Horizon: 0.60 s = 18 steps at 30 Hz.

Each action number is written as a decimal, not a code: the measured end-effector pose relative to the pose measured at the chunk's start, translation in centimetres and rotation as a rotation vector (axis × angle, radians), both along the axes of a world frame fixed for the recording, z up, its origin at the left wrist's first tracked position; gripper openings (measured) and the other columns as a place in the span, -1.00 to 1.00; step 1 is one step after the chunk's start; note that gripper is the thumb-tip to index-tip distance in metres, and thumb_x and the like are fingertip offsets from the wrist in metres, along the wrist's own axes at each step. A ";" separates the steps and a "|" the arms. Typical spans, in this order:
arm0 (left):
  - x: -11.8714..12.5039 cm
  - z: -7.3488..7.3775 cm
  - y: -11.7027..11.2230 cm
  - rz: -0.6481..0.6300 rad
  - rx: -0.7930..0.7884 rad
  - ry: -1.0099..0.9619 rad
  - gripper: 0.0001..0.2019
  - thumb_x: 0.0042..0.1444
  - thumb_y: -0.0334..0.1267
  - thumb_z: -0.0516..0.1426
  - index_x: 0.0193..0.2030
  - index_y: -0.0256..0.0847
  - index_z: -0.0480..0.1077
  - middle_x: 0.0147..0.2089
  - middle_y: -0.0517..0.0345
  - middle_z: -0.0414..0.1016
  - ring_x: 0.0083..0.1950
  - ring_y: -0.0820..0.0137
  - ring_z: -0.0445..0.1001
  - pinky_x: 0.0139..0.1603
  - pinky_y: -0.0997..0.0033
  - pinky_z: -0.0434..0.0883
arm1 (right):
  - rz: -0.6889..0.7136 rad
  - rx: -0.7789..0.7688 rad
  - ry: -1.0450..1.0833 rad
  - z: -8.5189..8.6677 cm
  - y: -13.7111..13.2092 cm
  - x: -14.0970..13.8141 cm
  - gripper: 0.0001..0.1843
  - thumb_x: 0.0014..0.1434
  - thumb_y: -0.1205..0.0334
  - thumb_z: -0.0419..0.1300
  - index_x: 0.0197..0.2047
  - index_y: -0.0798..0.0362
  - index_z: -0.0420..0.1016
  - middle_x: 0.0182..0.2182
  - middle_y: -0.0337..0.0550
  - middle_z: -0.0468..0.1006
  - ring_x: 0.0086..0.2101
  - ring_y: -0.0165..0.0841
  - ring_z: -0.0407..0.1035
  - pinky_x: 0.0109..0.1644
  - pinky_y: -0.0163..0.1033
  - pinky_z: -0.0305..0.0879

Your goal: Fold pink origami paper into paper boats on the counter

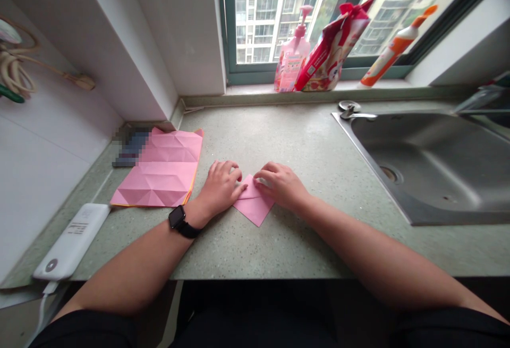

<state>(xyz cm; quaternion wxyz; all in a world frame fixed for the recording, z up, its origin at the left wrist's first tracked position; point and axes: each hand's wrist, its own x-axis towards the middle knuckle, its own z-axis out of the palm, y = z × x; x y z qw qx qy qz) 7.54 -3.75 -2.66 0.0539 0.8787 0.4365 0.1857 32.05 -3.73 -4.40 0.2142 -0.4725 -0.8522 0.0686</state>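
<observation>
A small folded pink paper [254, 207] lies on the speckled green counter [279, 141] in front of me. My left hand [221, 187], with a black watch on its wrist, rests on the paper's left edge, fingers curled and pressing down. My right hand [280, 184] presses on the paper's upper right part, fingers bent with the tips on the fold. A stack of larger creased pink sheets [163, 170] lies to the left of my left hand.
A steel sink [434, 167] fills the counter's right side. On the window sill stand a pink pump bottle [292, 58], a red pouch [332, 48] and an orange-capped bottle [392, 50]. A white power bank [71, 242] lies at the near left edge. A blurred dark object sits behind the sheets.
</observation>
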 end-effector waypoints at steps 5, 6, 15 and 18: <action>-0.1 0.5 -0.2 -0.200 -0.007 -0.018 -0.80 0.52 -0.28 0.13 0.13 -0.13 0.57 0.22 -0.02 0.60 0.29 0.13 0.50 0.56 -0.16 0.26 | 0.012 0.025 -0.056 0.0 0.1 0.0 -0.86 0.45 0.20 0.33 -0.08 -0.08 0.77 -0.07 -0.03 0.66 -0.14 -0.21 0.48 -0.02 -0.09 0.34; -0.2 0.5 -0.2 -0.235 -0.018 -0.010 -0.80 0.52 -0.29 0.12 0.13 -0.12 0.57 0.23 0.01 0.62 0.29 0.15 0.51 0.59 -0.18 0.22 | 0.009 0.028 -0.064 0.1 0.1 0.0 -0.86 0.45 0.20 0.33 -0.08 -0.08 0.77 -0.07 -0.03 0.66 -0.13 -0.21 0.47 -0.02 -0.09 0.33; -0.3 0.6 0.0 -0.255 -0.066 0.048 -0.77 0.51 -0.28 0.17 0.18 -0.10 0.62 0.30 0.04 0.66 0.29 0.12 0.57 0.52 -0.21 0.29 | 0.005 0.065 -0.087 0.4 0.0 0.2 -0.82 0.48 0.18 0.30 -0.06 -0.10 0.78 -0.05 -0.03 0.65 -0.11 -0.19 0.45 -0.02 -0.08 0.29; -0.1 0.5 0.1 -0.246 -0.051 0.056 -0.76 0.52 -0.27 0.16 0.18 -0.11 0.63 0.28 0.02 0.66 0.28 0.13 0.56 0.51 -0.17 0.31 | 0.027 0.073 -0.066 0.4 -0.1 0.5 -0.83 0.47 0.15 0.31 -0.02 -0.14 0.78 -0.02 -0.04 0.65 -0.08 -0.18 0.46 0.02 -0.06 0.30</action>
